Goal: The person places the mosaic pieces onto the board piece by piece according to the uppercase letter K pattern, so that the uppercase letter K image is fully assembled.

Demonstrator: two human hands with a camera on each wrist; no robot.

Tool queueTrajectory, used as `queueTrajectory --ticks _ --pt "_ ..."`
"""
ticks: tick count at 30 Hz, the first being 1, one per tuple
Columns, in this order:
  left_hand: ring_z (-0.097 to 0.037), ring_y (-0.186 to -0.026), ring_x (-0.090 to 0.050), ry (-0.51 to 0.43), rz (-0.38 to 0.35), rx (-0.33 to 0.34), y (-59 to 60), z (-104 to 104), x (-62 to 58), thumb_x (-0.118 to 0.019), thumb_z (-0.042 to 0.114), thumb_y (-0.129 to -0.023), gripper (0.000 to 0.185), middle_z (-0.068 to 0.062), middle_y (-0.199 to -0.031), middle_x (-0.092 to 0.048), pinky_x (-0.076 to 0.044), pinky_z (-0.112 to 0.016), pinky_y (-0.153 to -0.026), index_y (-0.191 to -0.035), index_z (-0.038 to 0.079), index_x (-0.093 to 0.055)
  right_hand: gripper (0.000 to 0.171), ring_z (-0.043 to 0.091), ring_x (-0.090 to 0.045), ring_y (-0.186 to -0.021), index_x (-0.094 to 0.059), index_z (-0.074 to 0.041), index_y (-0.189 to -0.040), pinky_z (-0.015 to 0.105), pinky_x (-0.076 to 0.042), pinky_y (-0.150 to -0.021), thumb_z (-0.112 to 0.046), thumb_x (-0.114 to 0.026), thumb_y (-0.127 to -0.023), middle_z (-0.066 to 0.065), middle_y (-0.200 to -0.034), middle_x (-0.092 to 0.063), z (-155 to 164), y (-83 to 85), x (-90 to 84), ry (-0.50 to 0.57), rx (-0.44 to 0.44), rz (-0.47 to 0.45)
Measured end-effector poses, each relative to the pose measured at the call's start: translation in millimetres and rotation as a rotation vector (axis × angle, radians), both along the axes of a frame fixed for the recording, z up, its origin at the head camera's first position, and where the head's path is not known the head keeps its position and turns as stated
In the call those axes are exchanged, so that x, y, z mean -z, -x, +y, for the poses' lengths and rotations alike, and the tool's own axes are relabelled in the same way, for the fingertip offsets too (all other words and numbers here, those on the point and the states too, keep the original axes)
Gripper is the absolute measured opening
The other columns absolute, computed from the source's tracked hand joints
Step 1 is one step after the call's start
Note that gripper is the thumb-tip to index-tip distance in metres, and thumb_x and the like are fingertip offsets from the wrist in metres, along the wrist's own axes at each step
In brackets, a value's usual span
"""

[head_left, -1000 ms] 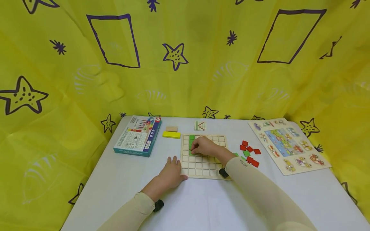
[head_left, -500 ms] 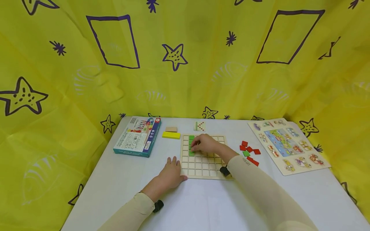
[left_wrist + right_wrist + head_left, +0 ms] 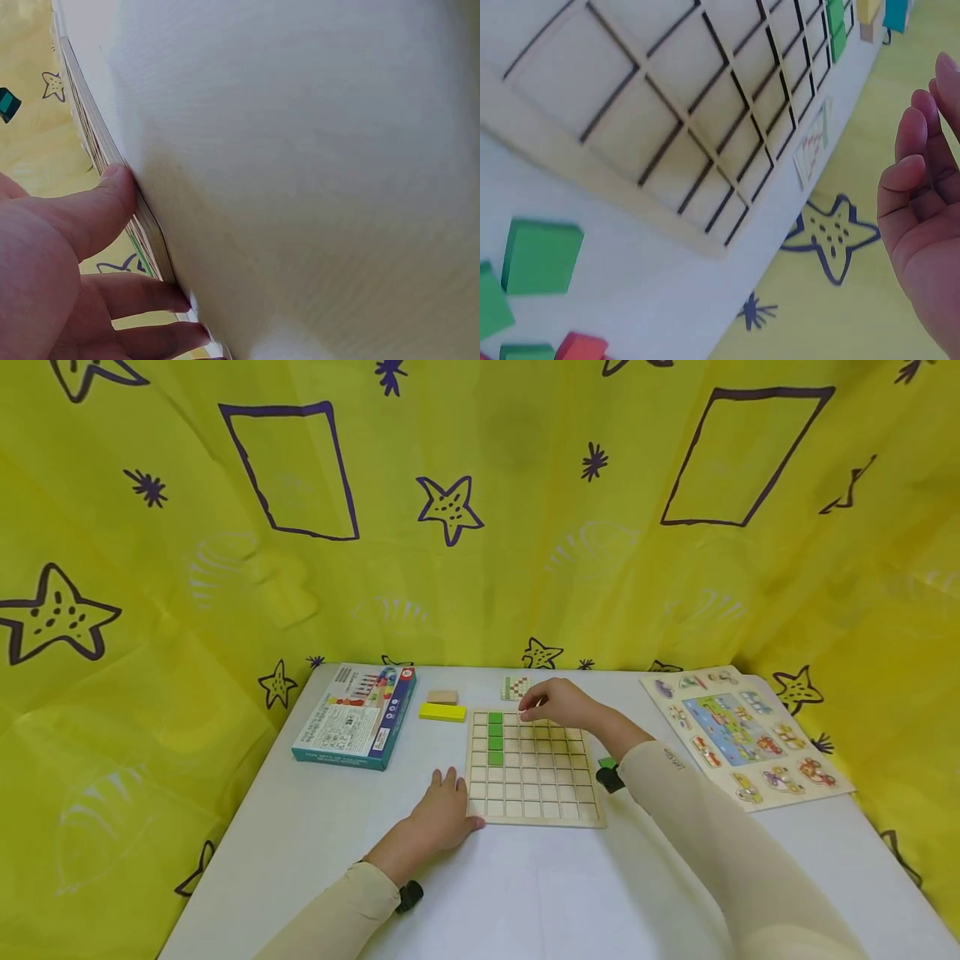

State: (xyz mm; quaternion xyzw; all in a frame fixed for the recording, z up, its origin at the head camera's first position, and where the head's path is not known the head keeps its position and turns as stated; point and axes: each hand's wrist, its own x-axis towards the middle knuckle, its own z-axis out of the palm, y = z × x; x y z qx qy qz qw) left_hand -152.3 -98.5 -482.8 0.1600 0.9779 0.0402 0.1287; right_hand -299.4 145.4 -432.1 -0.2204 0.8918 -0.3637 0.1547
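Note:
A wooden grid board point(image 3: 534, 797) lies mid-table, with a short column of green tiles point(image 3: 495, 737) in its left part. My right hand point(image 3: 534, 708) hovers over the board's far edge, just in front of a small pattern card point(image 3: 514, 686). In the right wrist view this hand's fingers point(image 3: 919, 187) are relaxed and hold nothing, above the board point(image 3: 667, 105). My left hand point(image 3: 446, 795) lies flat on the table, its thumb point(image 3: 112, 187) against the board's left edge point(image 3: 90, 127).
A blue game box point(image 3: 356, 716) sits at the left, with a yellow block point(image 3: 442, 712) and a tan block point(image 3: 442, 697) beside it. A picture puzzle board point(image 3: 742, 735) lies at the right. Loose green tiles point(image 3: 540, 255) and a red one point(image 3: 581, 346) lie right of the grid board.
My right hand has lifted off the green tiles and moved away to the board's far edge near the pattern card, uncovering the green column. The left hand has stayed put.

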Motion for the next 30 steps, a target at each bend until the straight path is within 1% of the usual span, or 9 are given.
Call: queueTrajectory --ticks 2,4,9,11,16,19,23,26,30 --pt "-0.047 -0.143 -0.032 0.003 -0.002 -0.002 -0.8 0 0.0 -0.065 0.048 -0.096 0.080 -0.031 -0.153 -0.036 -0.030 -0.049 -0.117 -0.144 -0.012 -0.044 0.023 0.034 -0.064 -0.098 -0.073 -0.002 -0.113 0.043 -0.054 -0.081 -0.017 -0.071 -0.096 0.006 -0.107 -0.070 8 -0.3 -3.0 0.008 0.019 -0.003" --pt "-0.048 -0.143 -0.031 0.000 -0.007 -0.009 -1.3 0 -0.3 -0.064 0.048 -0.096 0.081 -0.031 -0.154 -0.036 -0.030 -0.049 -0.117 -0.145 -0.012 -0.044 0.024 0.034 -0.064 -0.098 -0.072 -0.002 -0.114 0.044 -0.054 -0.081 -0.017 -0.071 -0.096 0.006 -0.107 -0.070 16 -1.2 -5.8 0.010 0.034 -0.003" --pt "-0.048 -0.143 -0.030 -0.019 -0.019 -0.025 -2.0 0 0.5 -0.066 0.047 -0.095 0.081 -0.031 -0.154 -0.035 -0.031 -0.050 -0.116 -0.145 -0.012 -0.043 0.023 0.025 -0.063 -0.093 -0.073 -0.004 -0.113 0.039 -0.053 -0.080 -0.019 -0.072 -0.095 0.005 -0.105 -0.071 36 -2.5 -10.1 -0.008 0.072 0.010" --pt "-0.048 -0.143 -0.030 -0.021 -0.018 -0.024 -2.1 0 1.4 -0.066 0.047 -0.095 0.081 -0.031 -0.154 -0.035 -0.031 -0.050 -0.116 -0.145 -0.012 -0.044 0.023 0.024 -0.062 -0.093 -0.073 -0.005 -0.113 0.038 -0.052 -0.080 -0.020 -0.072 -0.095 0.004 -0.104 -0.071 45 -2.6 -10.8 -0.020 0.087 0.016" --pt "-0.049 -0.143 -0.030 -0.025 -0.017 -0.021 -1.9 0 2.0 -0.066 0.047 -0.095 0.081 -0.031 -0.154 -0.034 -0.031 -0.050 -0.116 -0.145 -0.012 -0.044 0.024 0.032 -0.061 -0.098 -0.073 -0.005 -0.115 0.041 -0.052 -0.083 -0.020 -0.071 -0.096 0.005 -0.106 -0.070 64 -4.3 -12.8 -0.036 0.124 0.020" --pt "-0.049 -0.143 -0.031 -0.023 -0.014 -0.019 -1.1 -1 2.4 -0.066 0.048 -0.095 0.081 -0.031 -0.154 -0.034 -0.032 -0.050 -0.116 -0.145 -0.012 -0.044 0.025 0.037 -0.060 -0.100 -0.072 -0.003 -0.115 0.042 -0.052 -0.083 -0.020 -0.071 -0.096 0.006 -0.105 -0.070 75 -4.5 -11.3 -0.033 0.138 0.011" --pt "-0.049 -0.143 -0.031 -0.022 -0.008 -0.012 0.5 -2 4.9 -0.066 0.048 -0.094 0.082 -0.032 -0.154 -0.034 -0.032 -0.050 -0.116 -0.145 -0.012 -0.043 0.027 0.035 -0.061 -0.098 -0.071 -0.001 -0.116 0.041 -0.051 -0.082 -0.019 -0.071 -0.096 0.006 -0.104 -0.070 87 -6.4 -9.2 -0.042 0.147 0.005" --pt "-0.049 -0.143 -0.031 -0.028 -0.009 -0.012 1.5 -2 6.9 -0.066 0.048 -0.094 0.082 -0.032 -0.154 -0.034 -0.032 -0.050 -0.116 -0.145 -0.013 -0.043 0.027 0.033 -0.061 -0.096 -0.072 -0.001 -0.115 0.039 -0.051 -0.081 -0.020 -0.071 -0.096 0.007 -0.105 -0.070 95 -7.8 -7.1 -0.062 0.162 0.005" --pt "-0.050 -0.143 -0.029 -0.039 -0.019 -0.020 2.3 -2 7.9 -0.066 0.047 -0.095 0.082 -0.033 -0.154 -0.032 -0.031 -0.051 -0.116 -0.146 -0.012 -0.042 0.028 0.035 -0.060 -0.094 -0.072 -0.001 -0.115 0.035 -0.051 -0.076 -0.021 -0.072 -0.096 0.008 -0.106 -0.070 104 -8.8 -3.4 -0.087 0.188 0.000"
